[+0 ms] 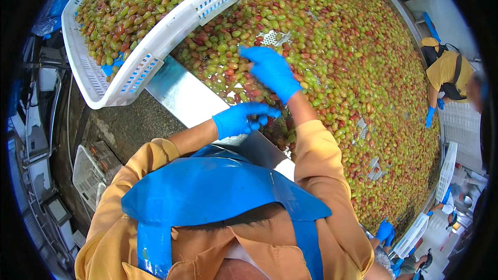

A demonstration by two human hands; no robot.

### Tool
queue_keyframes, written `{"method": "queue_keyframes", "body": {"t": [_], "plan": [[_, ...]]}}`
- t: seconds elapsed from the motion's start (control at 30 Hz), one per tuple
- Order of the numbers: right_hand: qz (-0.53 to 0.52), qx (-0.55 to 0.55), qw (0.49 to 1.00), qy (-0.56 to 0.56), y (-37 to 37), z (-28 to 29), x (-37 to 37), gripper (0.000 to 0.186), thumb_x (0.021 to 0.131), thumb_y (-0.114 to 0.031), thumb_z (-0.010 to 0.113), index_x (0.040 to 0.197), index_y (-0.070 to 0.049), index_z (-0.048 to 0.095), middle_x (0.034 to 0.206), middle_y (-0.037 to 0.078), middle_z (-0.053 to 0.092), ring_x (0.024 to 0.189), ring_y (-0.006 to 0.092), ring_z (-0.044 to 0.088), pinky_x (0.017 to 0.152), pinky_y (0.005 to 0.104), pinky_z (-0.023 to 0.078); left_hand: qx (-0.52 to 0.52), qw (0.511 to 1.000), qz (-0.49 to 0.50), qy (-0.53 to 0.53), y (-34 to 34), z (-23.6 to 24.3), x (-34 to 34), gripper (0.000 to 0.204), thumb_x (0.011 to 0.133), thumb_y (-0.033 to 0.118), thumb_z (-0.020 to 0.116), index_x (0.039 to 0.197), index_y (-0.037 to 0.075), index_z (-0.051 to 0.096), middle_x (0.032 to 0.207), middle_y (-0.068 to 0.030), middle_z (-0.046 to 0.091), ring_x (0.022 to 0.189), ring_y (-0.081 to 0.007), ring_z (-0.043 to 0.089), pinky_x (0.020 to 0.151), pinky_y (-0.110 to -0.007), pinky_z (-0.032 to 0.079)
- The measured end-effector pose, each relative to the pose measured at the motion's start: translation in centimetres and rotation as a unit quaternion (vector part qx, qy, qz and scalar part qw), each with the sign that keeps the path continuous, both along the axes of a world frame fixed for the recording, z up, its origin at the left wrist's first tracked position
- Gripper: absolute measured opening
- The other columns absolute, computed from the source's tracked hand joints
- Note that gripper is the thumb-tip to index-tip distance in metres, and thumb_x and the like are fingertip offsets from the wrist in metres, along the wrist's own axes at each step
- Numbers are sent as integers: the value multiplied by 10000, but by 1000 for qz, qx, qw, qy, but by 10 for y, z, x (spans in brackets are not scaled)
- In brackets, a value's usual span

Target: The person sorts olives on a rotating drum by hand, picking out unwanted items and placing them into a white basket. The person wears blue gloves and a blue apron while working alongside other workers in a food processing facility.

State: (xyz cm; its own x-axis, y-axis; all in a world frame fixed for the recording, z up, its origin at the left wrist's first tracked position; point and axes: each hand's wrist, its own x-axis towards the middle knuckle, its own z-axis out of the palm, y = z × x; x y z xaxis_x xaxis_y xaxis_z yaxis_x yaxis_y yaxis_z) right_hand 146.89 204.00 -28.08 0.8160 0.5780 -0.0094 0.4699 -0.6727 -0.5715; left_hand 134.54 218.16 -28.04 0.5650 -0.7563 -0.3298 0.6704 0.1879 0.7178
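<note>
My blue-gloved left hand [241,122] hovers at the inner edge of a steel ledge [171,93], fingers apart and slightly curled, with nothing visible in it. Just beyond it, my blue-gloved right hand [267,72] reaches over a wide bed of green and reddish grapes [332,98], its back upward and its fingers bent together; what they hold, if anything, is hidden. Perforated white surface [272,38] shows through gaps among the grapes. A white plastic crate [171,31], heaped with grapes and some blue material, rests tilted on the ledge at upper left, near both hands.
A co-worker in yellow [446,75] leans over the far right side of the grapes. Other workers' gloved hands [384,231] appear at lower right beside white crates [446,171]. An empty white basket [85,176] sits low on the left, near metal framework [46,124].
</note>
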Motion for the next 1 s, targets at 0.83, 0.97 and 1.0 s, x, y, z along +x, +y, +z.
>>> {"method": "queue_keyframes", "body": {"t": [0.83, 0.97, 1.0], "plan": [[-142, 10, 987, 74, -9, 11, -8, 330, 758, -125, 607, 1085, -128, 649, 1067, 134, 634, 942, 315, 605, 799, 393, 494, 238, 926, -154, -251, 95, 29, 42, 368, 837, 278, 579, 1182, 155, 617, 1197, -71, 602, 1024, -204, 598, 730, -315, 501], [-104, -82, 991, -22, 22, -27, 0, 305, 750, -97, 582, 1040, -131, 668, 1050, 127, 641, 943, 324, 602, 795, 414, 493, 308, 771, -221, -512, 114, -2, 6, 257, 858, 323, 568, 1062, 193, 654, 982, -76, 621, 858, -272, 617, 743, -366, 500], [-116, -85, 990, -8, 23, -33, 3, 303, 750, -105, 602, 1043, -134, 672, 1039, 123, 644, 937, 319, 607, 793, 407, 496, 327, 746, -233, -532, 117, -1, 4, 238, 859, 328, 565, 1023, 180, 656, 970, -81, 616, 867, -285, 614, 741, -376, 501]]}}
